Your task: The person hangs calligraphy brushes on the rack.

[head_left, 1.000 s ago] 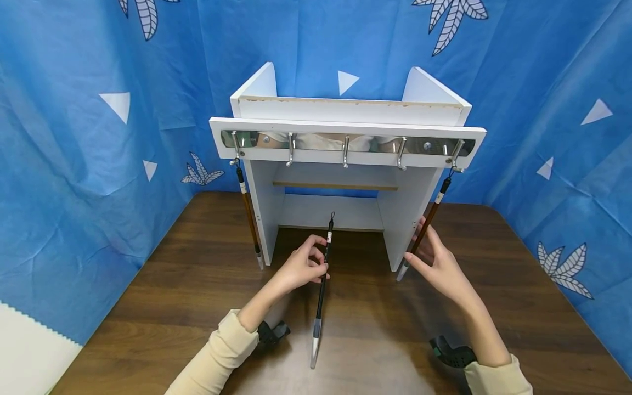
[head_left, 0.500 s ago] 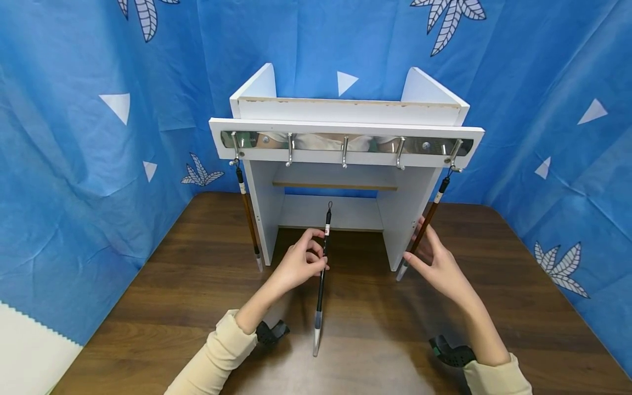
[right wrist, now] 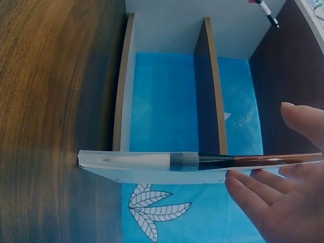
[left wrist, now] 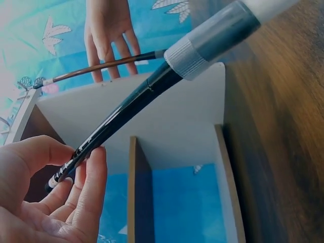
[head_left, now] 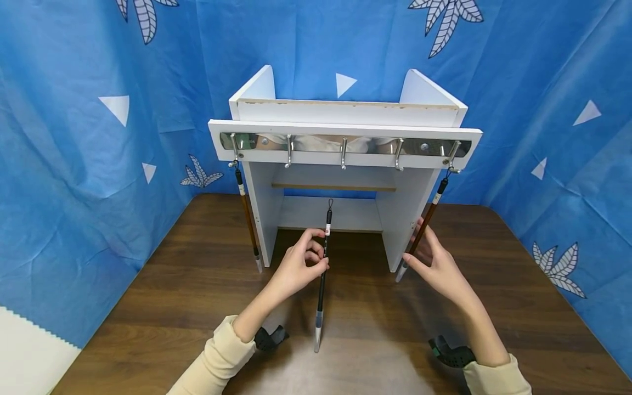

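Observation:
My left hand (head_left: 300,269) pinches the shaft of a black calligraphy brush (head_left: 322,285) between thumb and fingers, below its white label. The brush hangs loop up, its clear-capped tip pointing down toward me. In the left wrist view, the black brush (left wrist: 121,111) crosses the frame diagonally. My right hand (head_left: 441,269) is beside a brown calligraphy brush (head_left: 425,225) hanging from the rightmost hook. In the right wrist view, its fingers (right wrist: 248,185) lie along the brush and the thumb stands apart; whether they touch it, I cannot tell. Another brown calligraphy brush (head_left: 248,216) hangs from the leftmost hook.
A white shelf unit (head_left: 259,214) stands on the brown wooden table (head_left: 163,296). Across its front runs a white rail (head_left: 345,159) with several metal hooks; the middle ones hold nothing. Blue patterned cloth (head_left: 123,181) surrounds the back and sides.
My left hand has carried the black brush slightly up and away from me, so its loop sits nearer the rail. The right hand has stayed by the right brown brush.

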Demonstrator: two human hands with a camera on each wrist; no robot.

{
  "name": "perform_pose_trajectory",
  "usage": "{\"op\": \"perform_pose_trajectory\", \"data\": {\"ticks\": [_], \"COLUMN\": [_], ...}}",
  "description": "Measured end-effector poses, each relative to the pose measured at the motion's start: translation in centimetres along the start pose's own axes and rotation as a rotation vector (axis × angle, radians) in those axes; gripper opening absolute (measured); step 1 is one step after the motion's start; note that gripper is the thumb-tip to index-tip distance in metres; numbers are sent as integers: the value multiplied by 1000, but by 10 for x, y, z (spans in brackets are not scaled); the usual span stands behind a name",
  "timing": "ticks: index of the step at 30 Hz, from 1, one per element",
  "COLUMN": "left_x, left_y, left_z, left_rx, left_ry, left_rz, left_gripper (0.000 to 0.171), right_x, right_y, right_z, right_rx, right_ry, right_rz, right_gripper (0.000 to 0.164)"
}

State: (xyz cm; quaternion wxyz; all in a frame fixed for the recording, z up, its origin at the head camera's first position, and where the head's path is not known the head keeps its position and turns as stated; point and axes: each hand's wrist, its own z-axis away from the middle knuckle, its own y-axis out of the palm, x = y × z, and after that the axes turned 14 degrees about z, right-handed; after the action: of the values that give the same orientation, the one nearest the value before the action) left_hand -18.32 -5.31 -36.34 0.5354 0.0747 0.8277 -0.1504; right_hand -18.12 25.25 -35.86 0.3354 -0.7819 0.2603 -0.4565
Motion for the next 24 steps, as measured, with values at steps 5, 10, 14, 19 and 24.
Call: {"op": "perform_pose_trajectory", "data": {"ticks": [5, 10, 14, 19, 24], "left_x": [-13, -42, -46, -50, -55], "left_y": [2, 5, 5, 5, 4], "left_z": [1, 4, 4, 2, 2], "left_rx": [2, -3, -13, -17, -17], "left_ry": [26, 39, 54, 78, 82], "left_rz": [-13, -33, -55, -66, -50], "left_gripper": [48, 44, 42, 40, 40], "right_x": [0, 0, -1, -1, -1], "right_y": [-1, -1, 0, 1, 0], "right_z": [-1, -1, -1, -1, -1], "right_rx": [1, 1, 2, 3, 2], "right_ry": [4, 4, 1, 3, 2], "right_rz": [-1, 0, 4, 1, 3], "right_gripper": [82, 82, 81, 81, 81]}}
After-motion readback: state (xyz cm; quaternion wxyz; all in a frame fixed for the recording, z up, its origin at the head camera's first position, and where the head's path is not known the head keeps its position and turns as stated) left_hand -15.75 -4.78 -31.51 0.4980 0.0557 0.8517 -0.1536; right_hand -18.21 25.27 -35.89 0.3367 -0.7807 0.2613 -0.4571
